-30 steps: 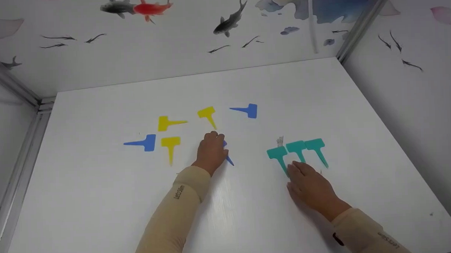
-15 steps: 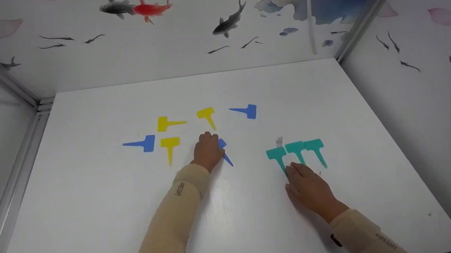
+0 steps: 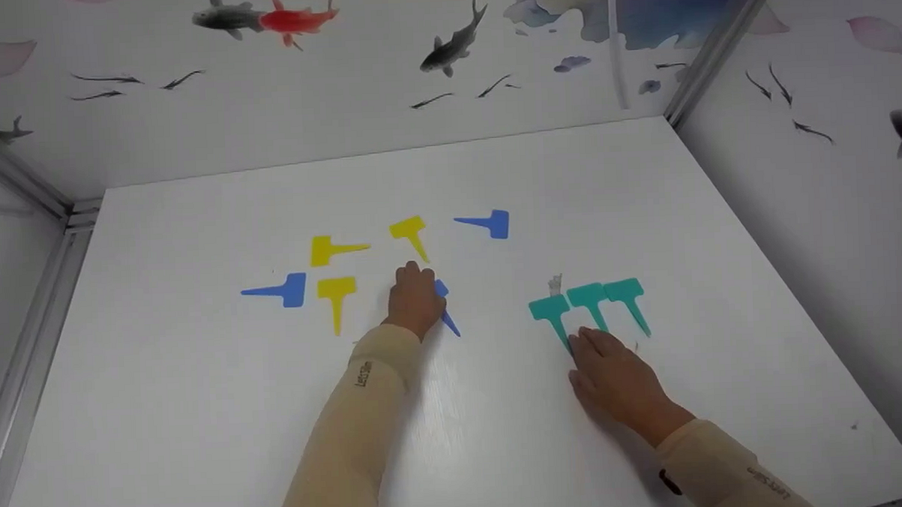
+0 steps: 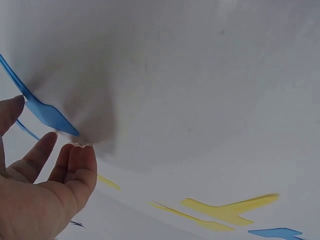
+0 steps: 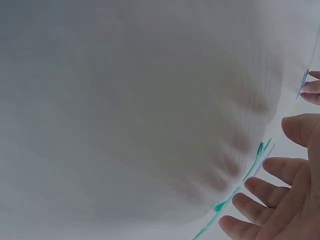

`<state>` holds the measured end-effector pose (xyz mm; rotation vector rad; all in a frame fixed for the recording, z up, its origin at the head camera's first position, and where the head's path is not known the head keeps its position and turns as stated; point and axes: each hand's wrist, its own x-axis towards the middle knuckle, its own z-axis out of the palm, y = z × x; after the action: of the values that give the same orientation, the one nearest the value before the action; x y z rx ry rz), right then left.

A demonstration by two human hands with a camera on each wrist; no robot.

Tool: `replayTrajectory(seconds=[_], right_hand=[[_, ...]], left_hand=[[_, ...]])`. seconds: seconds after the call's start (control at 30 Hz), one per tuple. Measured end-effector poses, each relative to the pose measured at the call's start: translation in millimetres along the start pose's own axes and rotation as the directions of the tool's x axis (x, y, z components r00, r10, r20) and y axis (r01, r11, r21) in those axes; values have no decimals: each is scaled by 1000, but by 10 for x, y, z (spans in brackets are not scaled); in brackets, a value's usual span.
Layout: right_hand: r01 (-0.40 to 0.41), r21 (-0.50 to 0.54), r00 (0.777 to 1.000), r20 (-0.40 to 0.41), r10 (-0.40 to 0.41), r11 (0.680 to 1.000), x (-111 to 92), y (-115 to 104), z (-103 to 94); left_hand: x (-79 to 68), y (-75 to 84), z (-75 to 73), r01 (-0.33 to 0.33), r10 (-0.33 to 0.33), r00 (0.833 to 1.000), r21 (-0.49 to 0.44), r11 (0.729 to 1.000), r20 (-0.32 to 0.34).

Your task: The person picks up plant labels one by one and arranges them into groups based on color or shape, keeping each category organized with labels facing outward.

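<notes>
My left hand (image 3: 414, 303) is bent over a blue T-shaped plant label (image 3: 451, 325) lying on the white table. Up close in the left wrist view, the thumb and fingertips of this hand (image 4: 45, 195) pinch the edges of that blue label (image 4: 50, 115). In the head view the hand covers part of its head. To the right, my right hand (image 3: 616, 375) rests with fingers extended at the stems of three teal plant labels, the left (image 3: 549, 308), middle (image 3: 586, 295) and right one (image 3: 625, 290). Its fingertips hide the tip of the left label.
Three yellow labels (image 3: 336, 287) (image 3: 321, 250) (image 3: 407, 226) lie beyond and left of my left hand. Two more blue labels lie at the far left (image 3: 295, 290) and back (image 3: 499, 224). Fish-patterned panels (image 3: 355, 77) wall the table (image 3: 201, 412).
My left hand has shifted slightly left, uncovering more of the blue label's head, and the label has slid slightly left too. The right hand stays in place by the teal labels.
</notes>
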<state>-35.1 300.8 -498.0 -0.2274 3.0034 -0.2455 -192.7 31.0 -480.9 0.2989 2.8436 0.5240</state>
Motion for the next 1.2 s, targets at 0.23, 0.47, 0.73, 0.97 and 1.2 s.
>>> replayTrajectory(seconds=[0.23, 0.47, 0.73, 0.97, 1.2], right_hand=[[8, 20, 1000, -3, -8, 1000, -10, 3, 37], [11, 3, 1000, 13, -11, 1000, -19, -24, 26], [30, -16, 999, 17, -30, 999, -12, -42, 9], [55, -48, 998, 9, -55, 997, 2, -15, 34], [39, -31, 999, 31, -38, 999, -11, -36, 17]], left_hand=[[36, 12, 27, 1, -1, 1000, -11, 1000, 5], [31, 15, 39, -4, 4, 1000, -12, 1000, -2], [10, 38, 13, -8, 8, 1000, -21, 1000, 18], [-3, 36, 25, -24, 24, 1000, -31, 999, 4], [-14, 127, 90, -57, 57, 998, -13, 998, 23]])
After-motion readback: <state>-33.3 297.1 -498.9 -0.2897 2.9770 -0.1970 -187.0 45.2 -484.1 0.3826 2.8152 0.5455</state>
